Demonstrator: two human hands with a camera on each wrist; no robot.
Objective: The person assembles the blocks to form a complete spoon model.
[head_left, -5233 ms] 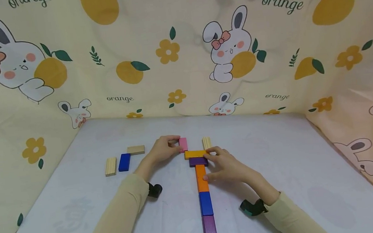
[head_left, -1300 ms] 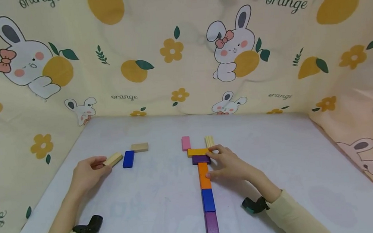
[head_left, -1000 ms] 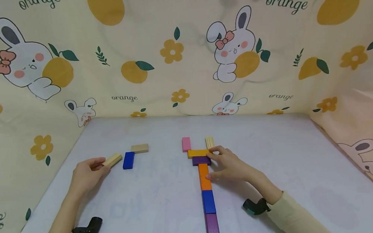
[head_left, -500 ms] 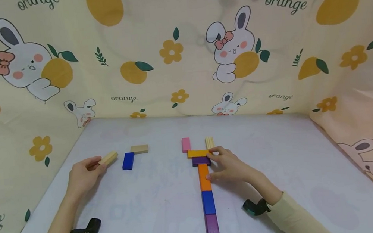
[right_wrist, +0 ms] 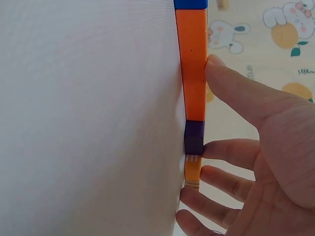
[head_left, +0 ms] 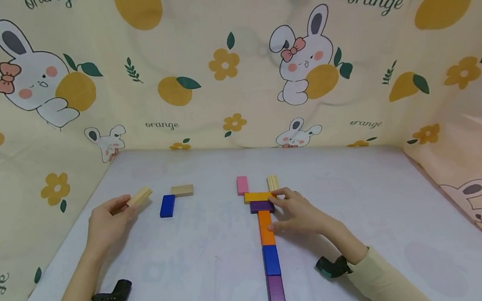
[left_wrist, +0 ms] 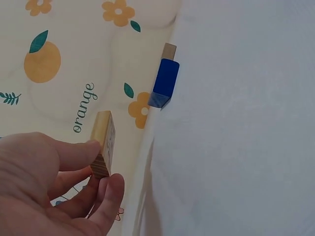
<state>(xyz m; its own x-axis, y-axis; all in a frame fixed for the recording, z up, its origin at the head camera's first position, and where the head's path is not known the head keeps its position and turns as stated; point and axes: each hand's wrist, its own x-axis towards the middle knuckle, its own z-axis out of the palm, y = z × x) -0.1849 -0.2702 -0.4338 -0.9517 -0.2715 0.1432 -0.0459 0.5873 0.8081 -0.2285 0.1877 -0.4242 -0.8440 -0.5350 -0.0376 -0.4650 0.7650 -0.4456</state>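
Note:
My left hand pinches a pale wooden block between thumb and fingers at the left. In the left wrist view this block is tilted, one end pointing away from the palm. The right hand rests along a line of blocks, fingers spread and slightly bent. Its thumb touches the long orange block; the fingertips lie by the purple crosswise block and the yellow block. Beyond the yellow one lie a pink block and a striped wooden block.
A blue block and a tan block lie at the back left on the white tabletop. The line runs nearer through another blue block to a purple block. A printed cloth hangs behind.
My left hand has let go of the pink block, moved left and picked up the pale wooden block. Lately that hand has shifted slightly away from the blue block. The right hand stays put.

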